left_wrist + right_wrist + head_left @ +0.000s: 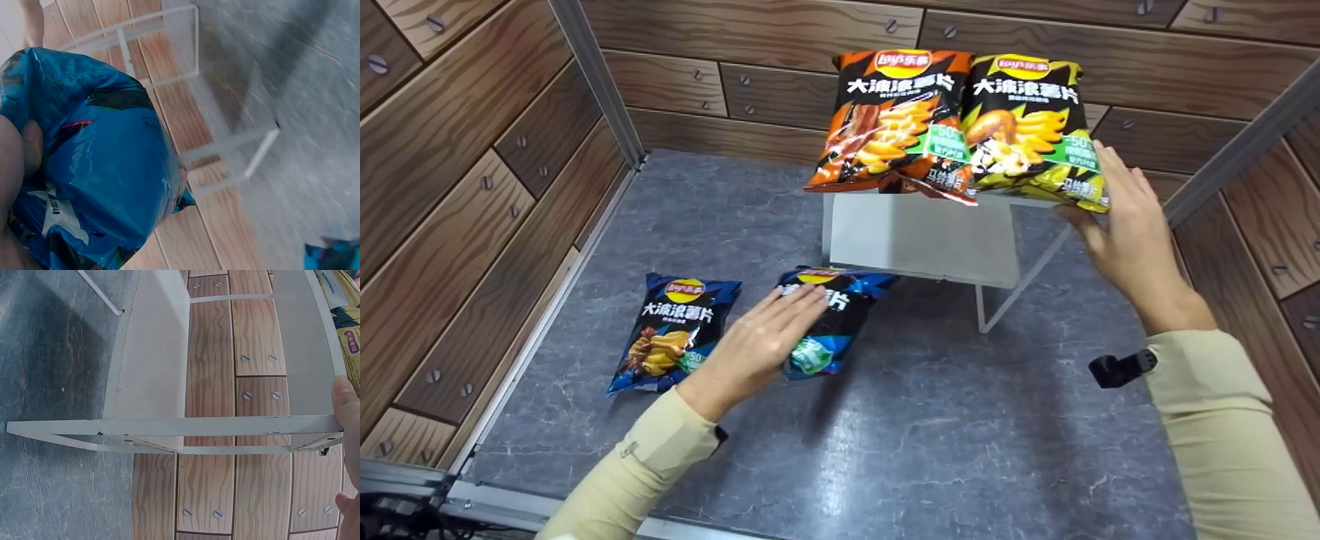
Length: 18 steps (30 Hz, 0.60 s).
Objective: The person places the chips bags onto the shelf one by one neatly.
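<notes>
In the head view my left hand (pixel 757 345) grips a blue Lay's potato chip bag (pixel 840 319) from above. That bag is clear of the floor, at the left front edge of the shelf rack's lower board (pixel 945 232). The left wrist view shows its bulging blue end, with my thumb (pixel 32 146) against the film. My right hand (pixel 1136 225) rests at the right end of the upper board, fingers straight beside a yellow chip bag (pixel 1024 127). Its thumb (pixel 342 391) touches the corner of the white rack (pixel 225 425).
An orange chip bag (pixel 896 112) stands left of the yellow one on the upper board. Another blue chip bag (pixel 675 330) lies on the grey marbled floor (pixel 945 435) at the left. Wood-patterned walls (pixel 780 37) enclose the back and sides. Thin rack legs (pixel 981 311) reach the floor.
</notes>
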Each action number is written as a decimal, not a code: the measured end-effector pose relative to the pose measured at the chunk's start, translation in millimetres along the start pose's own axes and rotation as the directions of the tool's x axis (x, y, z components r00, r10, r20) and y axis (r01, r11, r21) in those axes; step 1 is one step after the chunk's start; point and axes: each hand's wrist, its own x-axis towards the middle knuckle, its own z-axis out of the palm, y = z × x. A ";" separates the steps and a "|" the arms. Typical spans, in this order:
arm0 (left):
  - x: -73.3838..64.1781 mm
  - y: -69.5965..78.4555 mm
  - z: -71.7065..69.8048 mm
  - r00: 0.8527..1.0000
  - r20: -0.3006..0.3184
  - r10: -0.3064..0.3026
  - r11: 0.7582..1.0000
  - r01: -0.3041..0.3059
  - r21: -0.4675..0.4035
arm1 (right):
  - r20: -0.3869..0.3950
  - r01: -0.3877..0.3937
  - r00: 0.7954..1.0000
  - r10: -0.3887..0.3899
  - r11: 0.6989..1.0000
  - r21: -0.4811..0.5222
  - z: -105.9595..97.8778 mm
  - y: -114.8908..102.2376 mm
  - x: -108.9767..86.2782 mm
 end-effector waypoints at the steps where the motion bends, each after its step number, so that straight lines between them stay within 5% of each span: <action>1: 3.4 1.8 0.3 1.000 0.004 0.007 1.000 -0.007 0.001 | 0.001 0.000 1.000 0.000 1.000 0.000 0.0 0.0 -0.1; 18: 58.0 25.8 1.0 0.996 0.020 0.092 0.995 -0.093 0.021 | -0.002 0.006 1.000 -0.006 1.000 -0.009 0.9 -0.6 0.0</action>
